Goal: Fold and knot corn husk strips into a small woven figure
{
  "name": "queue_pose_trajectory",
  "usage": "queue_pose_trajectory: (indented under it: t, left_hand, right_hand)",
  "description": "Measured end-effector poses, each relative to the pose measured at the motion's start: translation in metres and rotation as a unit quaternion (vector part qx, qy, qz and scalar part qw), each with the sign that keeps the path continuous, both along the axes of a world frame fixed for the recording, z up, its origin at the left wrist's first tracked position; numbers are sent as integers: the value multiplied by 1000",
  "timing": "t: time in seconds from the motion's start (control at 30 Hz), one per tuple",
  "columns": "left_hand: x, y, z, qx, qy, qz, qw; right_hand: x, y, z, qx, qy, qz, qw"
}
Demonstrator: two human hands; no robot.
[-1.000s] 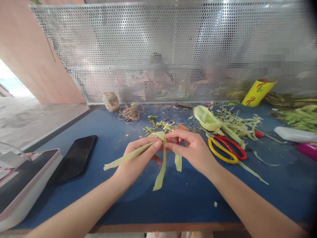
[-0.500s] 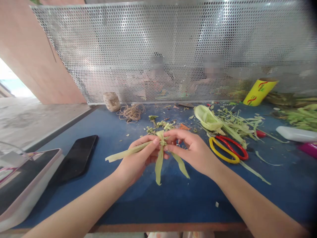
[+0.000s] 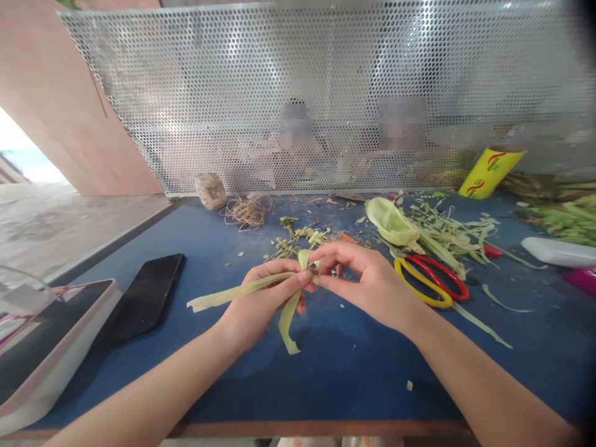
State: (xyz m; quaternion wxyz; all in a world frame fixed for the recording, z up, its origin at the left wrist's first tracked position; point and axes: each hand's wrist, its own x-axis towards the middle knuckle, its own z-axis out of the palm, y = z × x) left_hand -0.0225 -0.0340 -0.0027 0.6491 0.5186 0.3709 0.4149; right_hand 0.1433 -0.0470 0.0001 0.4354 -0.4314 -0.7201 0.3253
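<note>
Between my two hands are pale green corn husk strips (image 3: 289, 320), folded over one another at a small knot mostly covered by my fingers. My left hand (image 3: 267, 290) pinches them between thumb and fingers. One strip sticks out to the left over that hand, and another hangs down toward me. My right hand (image 3: 356, 273) is closed at the fingertips on the right side of the knot; a strip loops up beside its index finger. Just beyond the fingers lie small woven green pieces (image 3: 305, 233). Scissors (image 3: 431, 280) with yellow and red handles rest right of my right hand.
A black phone (image 3: 142, 301) and a pink-edged tray (image 3: 56, 341) are at the left. Twine (image 3: 246, 212) lies behind, beside a pale roll (image 3: 210, 190). At right are a corn husk (image 3: 392, 222), shredded strips, a yellow tube (image 3: 491, 172) and a white bottle (image 3: 559, 252). A perforated metal screen (image 3: 326, 74) stands behind.
The strip that hung down on the right no longer shows there. The lower strip has swung a little left, and the left strip reaches further left. Both hands keep hold at the knot.
</note>
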Motion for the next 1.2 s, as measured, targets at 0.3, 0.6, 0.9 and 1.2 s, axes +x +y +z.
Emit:
queue_pose_trajectory:
  t: [0.3, 0.6, 0.9, 1.2]
  left_hand:
    - [-2, 2, 1, 23, 26, -21, 999]
    - [1, -3, 2, 17, 103, -26, 994]
    - [4, -3, -2, 31, 121, -43, 991]
    - [5, -3, -4, -60, 78, -32, 995]
  right_hand:
    - [6, -1, 5, 5, -47, 14, 999]
    - [-2, 9, -4, -149, 0, -11, 989]
    - [-8, 10, -11, -151, 42, -18, 988]
    - [-9, 9, -9, -24, 70, -97, 993]
